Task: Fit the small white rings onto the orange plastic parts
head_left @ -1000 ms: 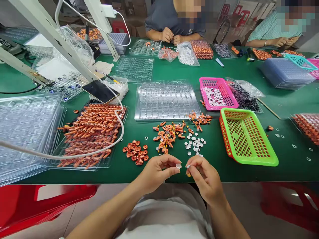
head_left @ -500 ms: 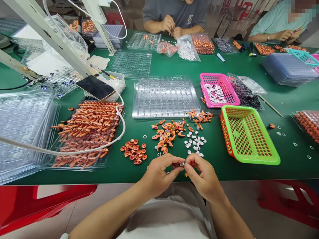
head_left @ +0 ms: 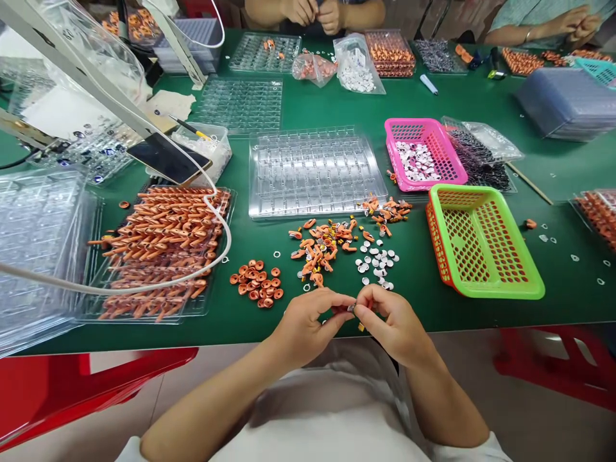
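My left hand [head_left: 310,324] and my right hand [head_left: 392,321] meet at the front edge of the green table, thumbs and forefingers pinched together. Between their fingertips sits a small dark and silvery part [head_left: 351,308]; the fingers cover most of it, so its kind does not show. Just beyond lie a heap of orange earbud-like shells [head_left: 320,250] with yellow bits and a scatter of round white discs [head_left: 378,262]. Left of them is a group of copper-coloured round caps [head_left: 257,282].
A clear moulded tray [head_left: 312,173] lies behind the heaps. Right of it stand a pink basket [head_left: 459,173] with white pieces and a green basket [head_left: 536,282]. Trays of orange stems [head_left: 168,224], a white cable [head_left: 230,240] and a phone [head_left: 168,157] are left. Co-workers' hands [head_left: 312,11] work opposite.
My head view has tilted and shifted slightly, so the table appears higher. Both hands keep their pinch on the small part, with only slight finger movement.
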{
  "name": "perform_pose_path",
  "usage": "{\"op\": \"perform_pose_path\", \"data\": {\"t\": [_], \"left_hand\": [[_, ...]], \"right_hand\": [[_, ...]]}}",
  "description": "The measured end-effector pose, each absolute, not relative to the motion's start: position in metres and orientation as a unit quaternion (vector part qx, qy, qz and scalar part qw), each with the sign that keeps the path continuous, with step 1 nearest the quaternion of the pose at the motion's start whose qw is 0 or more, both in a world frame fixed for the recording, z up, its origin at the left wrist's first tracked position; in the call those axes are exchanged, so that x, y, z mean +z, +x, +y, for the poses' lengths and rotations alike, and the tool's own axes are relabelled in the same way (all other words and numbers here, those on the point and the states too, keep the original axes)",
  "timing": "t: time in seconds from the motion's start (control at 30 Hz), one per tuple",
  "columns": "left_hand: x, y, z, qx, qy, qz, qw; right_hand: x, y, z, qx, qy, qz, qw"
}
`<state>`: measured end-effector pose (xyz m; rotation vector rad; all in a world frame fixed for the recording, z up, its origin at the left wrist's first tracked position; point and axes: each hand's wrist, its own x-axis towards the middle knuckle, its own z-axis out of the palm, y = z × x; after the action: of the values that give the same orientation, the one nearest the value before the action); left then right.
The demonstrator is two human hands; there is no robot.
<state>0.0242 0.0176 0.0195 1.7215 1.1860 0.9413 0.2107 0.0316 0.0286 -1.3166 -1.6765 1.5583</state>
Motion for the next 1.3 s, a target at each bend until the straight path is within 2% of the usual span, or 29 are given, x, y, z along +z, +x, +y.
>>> {"op": "perform_pose_path", "data": {"t": [0.33, 0.7, 1.1, 1.3], "left_hand": [[0.021, 0.024, 0.015, 0.379, 0.707, 0.46, 0.38], [0.027, 0.028, 0.009, 0.386, 0.701, 0.449, 0.398], [0.031, 0.031, 0.004, 0.428, 0.718, 0.424, 0.349], [0.03, 0.032, 0.002, 0.418, 0.694, 0.454, 0.37]], "right_hand": [[0.024, 0.209, 0.034, 0.609, -0.466, -0.587, 0.258], [0.033, 0.209, 0.022, 0.63, -0.473, -0.55, 0.278], [0.027, 0.21, 0.018, 0.658, -0.447, -0.527, 0.299], [0.024, 0.206, 0.025, 0.694, -0.436, -0.49, 0.297]]}}
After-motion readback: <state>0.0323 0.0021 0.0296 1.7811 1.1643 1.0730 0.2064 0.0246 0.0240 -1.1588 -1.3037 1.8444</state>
